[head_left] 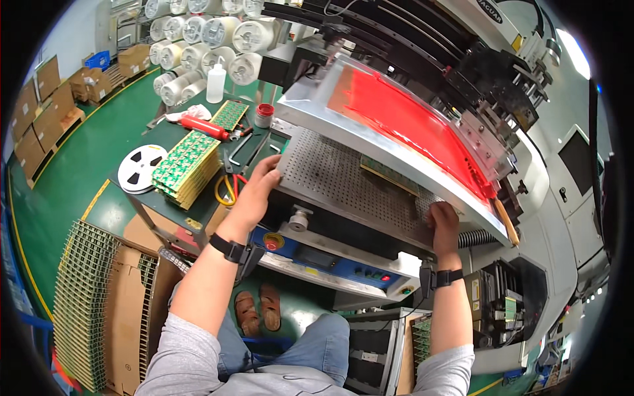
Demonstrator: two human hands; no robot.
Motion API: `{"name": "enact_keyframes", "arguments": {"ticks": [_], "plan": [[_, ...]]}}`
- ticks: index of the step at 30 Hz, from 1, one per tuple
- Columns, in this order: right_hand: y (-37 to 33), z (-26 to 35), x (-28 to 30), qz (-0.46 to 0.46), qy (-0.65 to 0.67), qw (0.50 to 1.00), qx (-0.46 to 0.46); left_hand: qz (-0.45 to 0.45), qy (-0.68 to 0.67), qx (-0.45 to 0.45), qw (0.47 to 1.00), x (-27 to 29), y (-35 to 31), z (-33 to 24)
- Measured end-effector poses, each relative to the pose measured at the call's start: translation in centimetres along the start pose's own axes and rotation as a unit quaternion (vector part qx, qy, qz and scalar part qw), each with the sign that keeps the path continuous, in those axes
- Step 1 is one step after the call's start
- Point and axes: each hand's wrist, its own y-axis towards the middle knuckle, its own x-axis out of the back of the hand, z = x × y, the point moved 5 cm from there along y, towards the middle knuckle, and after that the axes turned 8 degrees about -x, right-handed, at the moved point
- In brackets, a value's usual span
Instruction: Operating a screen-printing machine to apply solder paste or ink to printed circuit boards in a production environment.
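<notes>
A perforated metal plate (323, 168) forms the top of the machine's bed in front of me. My left hand (263, 179) grips its left edge, fingers curled at the corner. At the plate's right edge, my right hand (445, 223) is closed against the rim with its fingers bent. A green circuit board panel (388, 177) lies on the plate, partly hidden under the tilted printing frame. This metal frame (389, 142) hangs over the plate, and glossy red ink (396, 109) covers much of its screen.
On the left side table stand a stack of circuit board panels (188, 165), a white reel (140, 166), a white squeeze bottle (216, 82) and a red ink jar (264, 115). Below the bed, a blue control panel (317, 257) carries a red emergency button (272, 241). Green racks (79, 297) stand lower left.
</notes>
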Motion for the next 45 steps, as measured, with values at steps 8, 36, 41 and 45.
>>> {"name": "enact_keyframes", "arguments": {"ticks": [8,36,41,45], "plan": [[0.1,-0.2,0.5,-0.015,0.013,1.000,-0.006,0.010,0.042,-0.022,0.999,0.0,0.2,-0.3],[2.9,1.2,-2.6,0.017,-0.205,0.973,-0.104,-0.172,0.440,-0.143,0.870,7.6,-2.6,-14.8],[3.0,1.3,-2.3,0.038,-0.151,0.981,-0.111,-0.227,0.574,-0.124,0.777,12.3,-3.8,-15.9],[3.8,0.6,-1.8,0.049,-0.184,0.968,-0.161,-0.240,0.640,-0.090,0.725,13.5,-4.4,-15.9]]}}
